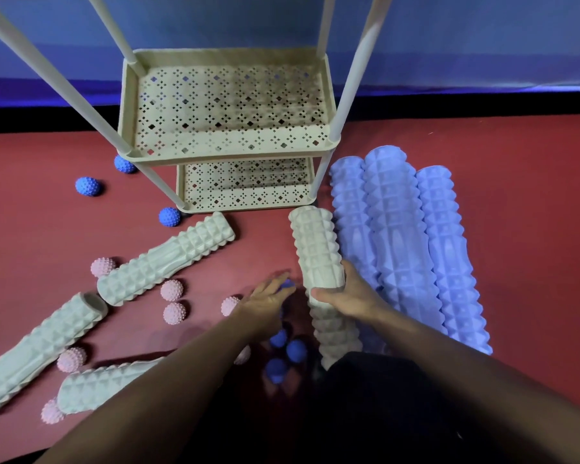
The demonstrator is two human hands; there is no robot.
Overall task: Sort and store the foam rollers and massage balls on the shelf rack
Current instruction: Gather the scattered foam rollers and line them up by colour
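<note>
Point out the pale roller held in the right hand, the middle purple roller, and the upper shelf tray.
pale roller (315, 249): head view, on its ridged upper body above the grip.
middle purple roller (395, 229): head view, on its mid-length ridges.
upper shelf tray (228, 142): head view, on its perforated front wall.

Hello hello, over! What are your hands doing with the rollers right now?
Right hand gripping pale green roller. Left hand open, touching blue ball. Shelf rack empty; path clear.
</note>
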